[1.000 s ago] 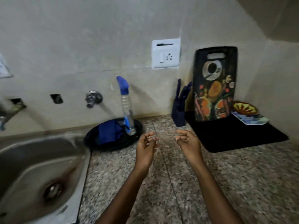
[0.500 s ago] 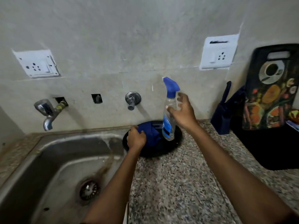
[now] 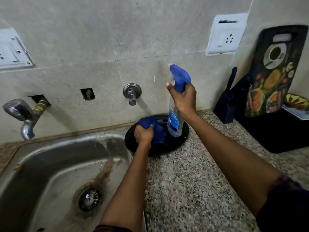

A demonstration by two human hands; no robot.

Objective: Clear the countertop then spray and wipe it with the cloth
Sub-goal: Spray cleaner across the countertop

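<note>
The right hand [image 3: 184,99] is wrapped around the neck of the spray bottle [image 3: 174,114], fingers curled tight just under its blue trigger head, with the forefinger stretched out toward the trigger. The bottle hangs tilted in that grip, its clear body and blue label pointing down below the hand, its base over the far side of the black plate [image 3: 175,146]; whether the base touches the plate I cannot tell.

Just beside it, lower and to the left, the left hand [image 3: 144,135] is closed in a fist on the blue cloth [image 3: 157,129]. The cloth is bunched up, part of it poking out above the knuckles and the rest trailing to the right of the fist onto the plate, close to the bottle's base.

The plate sits on the speckled granite tabletop [image 3: 192,190], under both hands, at the edge of the steel sink [image 3: 50,173] that lies to the left of the left arm. Beyond the left hand, a chrome tap [image 3: 132,93] juts from the wall; a second tap [image 3: 23,114] is well off to the left.

Well to the right of the right hand stand a dark blue knife block [image 3: 229,104] and a printed chopping board [image 3: 274,71] leaning on the wall, both at the back of a black mat [image 3: 275,134]. A white socket plate [image 3: 225,34] is on the wall above the right hand.
</note>
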